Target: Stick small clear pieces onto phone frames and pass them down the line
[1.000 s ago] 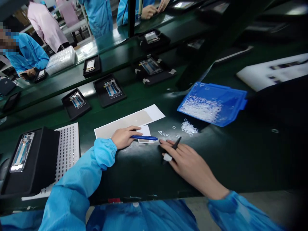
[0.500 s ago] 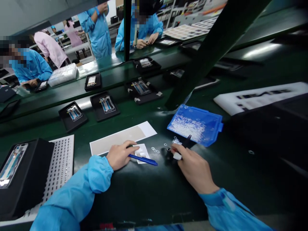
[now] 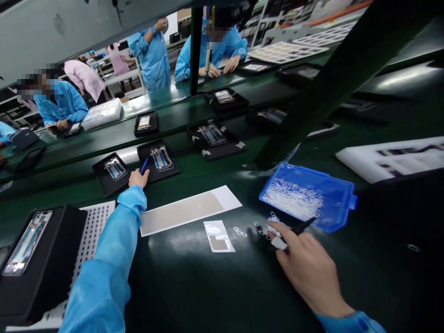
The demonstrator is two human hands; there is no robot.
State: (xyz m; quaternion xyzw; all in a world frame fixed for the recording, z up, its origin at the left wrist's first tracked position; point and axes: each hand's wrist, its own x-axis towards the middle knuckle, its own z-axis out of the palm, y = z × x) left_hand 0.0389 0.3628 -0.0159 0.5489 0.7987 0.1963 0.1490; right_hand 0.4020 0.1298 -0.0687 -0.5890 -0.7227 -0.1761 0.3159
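Note:
My left hand point(image 3: 138, 178) reaches out at the left with a blue pen point(image 3: 144, 165) in its fingers. It is beside a black tray point(image 3: 169, 173) that bears a phone frame point(image 3: 162, 158). A second black tray point(image 3: 107, 182) with another phone frame point(image 3: 116, 168) lies just left of the hand. Over the near table, my right hand point(image 3: 308, 263) is closed round a slim black tool point(image 3: 305, 225) with a white part by the fingertips; its exact kind is unclear. Small white ring-like pieces point(image 3: 240, 232) lie loose near those fingers.
A blue tray point(image 3: 338, 203) of white pieces sits beyond my right hand. A sticker sheet point(image 3: 187, 212) and a small backing sheet point(image 3: 211, 227) lie mid-table. A dark green post point(image 3: 312, 97) slants across. At left, a phone frame point(image 3: 29, 243) rests on a black stand.
My left hand has moved away from the small backing sheet, forward and left to the black trays, carrying the blue pen. My right hand stays near the loose pieces. The view has shifted slightly.

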